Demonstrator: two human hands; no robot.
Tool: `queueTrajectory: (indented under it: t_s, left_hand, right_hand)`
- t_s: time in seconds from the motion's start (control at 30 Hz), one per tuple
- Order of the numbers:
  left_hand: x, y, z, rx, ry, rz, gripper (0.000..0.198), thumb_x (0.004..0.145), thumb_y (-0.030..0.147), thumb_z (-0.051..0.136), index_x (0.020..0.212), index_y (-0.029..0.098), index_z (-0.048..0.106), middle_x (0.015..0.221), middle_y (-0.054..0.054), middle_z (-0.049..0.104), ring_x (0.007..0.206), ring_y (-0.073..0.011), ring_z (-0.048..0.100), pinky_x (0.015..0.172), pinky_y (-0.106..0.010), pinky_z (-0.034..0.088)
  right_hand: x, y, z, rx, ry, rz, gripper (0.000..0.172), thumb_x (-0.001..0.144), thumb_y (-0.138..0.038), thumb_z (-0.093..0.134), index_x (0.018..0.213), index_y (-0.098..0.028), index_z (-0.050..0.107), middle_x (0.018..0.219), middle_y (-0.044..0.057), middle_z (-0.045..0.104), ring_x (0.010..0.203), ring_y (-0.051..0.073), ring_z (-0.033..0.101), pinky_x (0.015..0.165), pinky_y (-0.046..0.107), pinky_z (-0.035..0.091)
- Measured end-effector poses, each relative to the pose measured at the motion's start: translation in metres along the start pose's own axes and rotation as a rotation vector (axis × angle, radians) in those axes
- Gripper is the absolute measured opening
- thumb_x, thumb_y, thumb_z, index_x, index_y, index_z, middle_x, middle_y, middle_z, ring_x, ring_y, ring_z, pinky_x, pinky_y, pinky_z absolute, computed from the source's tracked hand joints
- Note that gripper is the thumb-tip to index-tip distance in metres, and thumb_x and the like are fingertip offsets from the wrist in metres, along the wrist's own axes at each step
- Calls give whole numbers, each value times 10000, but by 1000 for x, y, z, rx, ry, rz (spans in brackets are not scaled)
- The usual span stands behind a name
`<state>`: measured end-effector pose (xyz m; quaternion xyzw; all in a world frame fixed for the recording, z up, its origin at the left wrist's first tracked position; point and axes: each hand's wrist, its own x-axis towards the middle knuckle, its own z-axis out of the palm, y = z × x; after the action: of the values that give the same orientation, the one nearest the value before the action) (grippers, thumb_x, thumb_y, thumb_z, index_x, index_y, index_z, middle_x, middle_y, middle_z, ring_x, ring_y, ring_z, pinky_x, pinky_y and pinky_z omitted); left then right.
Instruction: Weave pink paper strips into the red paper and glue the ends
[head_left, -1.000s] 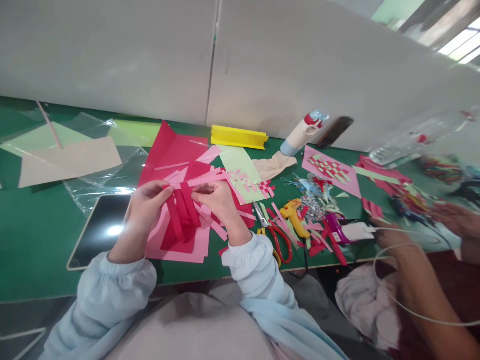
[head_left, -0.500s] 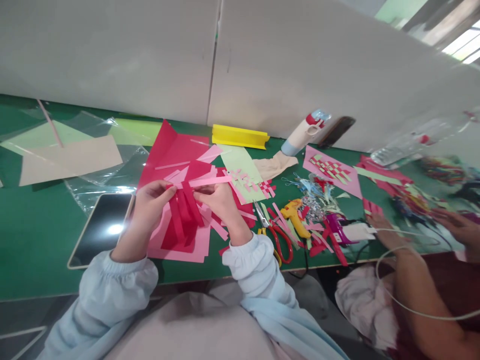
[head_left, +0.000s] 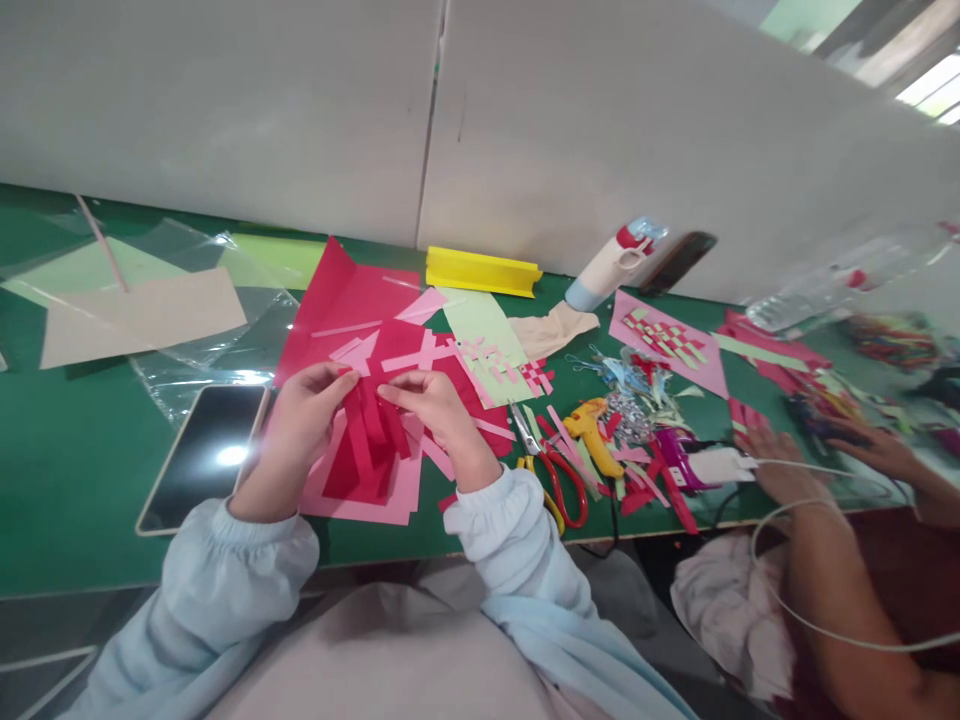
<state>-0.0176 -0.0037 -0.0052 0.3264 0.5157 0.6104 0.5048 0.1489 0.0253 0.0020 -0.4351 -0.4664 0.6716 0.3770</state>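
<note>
Red paper strips (head_left: 361,435) hang between my two hands, over stacked red and pink sheets. My left hand (head_left: 301,415) is closed in a pinch on their upper left end, thumb against the fingers. On the other side, my right hand (head_left: 442,412) pinches the strips near their top right with thumb and forefinger. Light pink strips (head_left: 411,357) lie just behind my right hand. A pink sheet (head_left: 394,503) shows beneath the red paper, near the table's front. The exact contact under my fingertips is partly hidden.
A phone (head_left: 202,460) lies left of my hands. Scissors (head_left: 551,470), a yellow glue gun (head_left: 594,435) and paper scraps are to the right. A bottle (head_left: 604,272) leans by the wall behind a woven paper piece (head_left: 664,335). A co-worker's hand (head_left: 784,465) is at far right.
The light pink strip that stretched across my right fingers now appears behind that hand. My right fingertips have shifted slightly left onto the red strips. The co-worker's hands have moved slightly.
</note>
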Motion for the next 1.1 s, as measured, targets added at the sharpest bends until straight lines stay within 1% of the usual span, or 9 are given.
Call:
queueTrajectory:
  t_s: [0.33,0.43,0.53,0.63,0.77,0.83,0.9,1.0,1.1]
  left_hand:
    - [-1,2,2,6,58,-3,246,628,334,840,750,189,683,725,6,675,640,-125,629,595,-216,497]
    - [-1,2,3,10,66,-13,243,627,333,832,748,189,678,733,1,685,641,-130,638,598,-221,505]
    - [-1,3,3,4,60,-13,243,624,328,831,748,187,676,731,0,688,646,-131,645,610,-220,515]
    - [-1,3,3,-26,57,-3,241,622,317,837,738,185,673,734,1,686,658,-126,645,616,-213,517]
    - [3,3,2,-47,56,-1,225,619,296,841,720,180,676,716,2,674,643,-114,629,585,-194,499]
    - [5,4,2,-60,55,6,209,616,273,839,705,175,677,689,7,660,618,-100,609,568,-182,485]
    - [6,7,2,-86,55,3,198,613,254,834,679,168,668,642,19,628,564,-77,563,527,-168,453]
    - [4,16,4,-115,44,-25,203,614,249,833,661,159,658,604,32,592,509,-52,506,484,-156,411]
    - [-3,28,8,-99,20,-32,199,622,254,832,678,152,670,639,13,623,533,-55,531,497,-153,422]
  right_hand:
    - [-5,-5,2,-23,-35,44,387,589,-465,867,741,-151,700,634,-15,624,557,88,532,578,253,445]
    - [-4,-2,2,-10,-22,56,387,580,-428,885,765,-153,685,676,-4,646,602,107,586,606,257,481]
    - [-3,-1,2,28,-14,68,432,577,-365,901,897,-170,685,741,8,681,696,146,657,674,280,531]
    - [-4,-3,1,11,-33,82,489,570,-376,906,960,-169,698,765,7,684,707,145,650,692,284,528]
    - [-9,-8,1,-66,-126,49,399,602,-470,869,746,-157,668,692,-26,623,642,108,577,639,251,464]
    - [-12,-10,1,-134,-157,9,429,631,-506,841,628,-160,588,595,-61,521,570,80,490,575,235,395]
    - [-15,-11,0,-186,-161,-36,462,647,-523,827,593,-163,542,564,-76,457,549,67,436,552,230,351]
    - [-19,-13,1,-188,-179,-52,429,690,-548,797,698,-158,617,642,-49,548,601,86,511,588,229,402]
    - [-25,-15,4,-126,-179,13,425,691,-542,810,822,-166,659,748,-8,654,683,123,617,640,242,483]
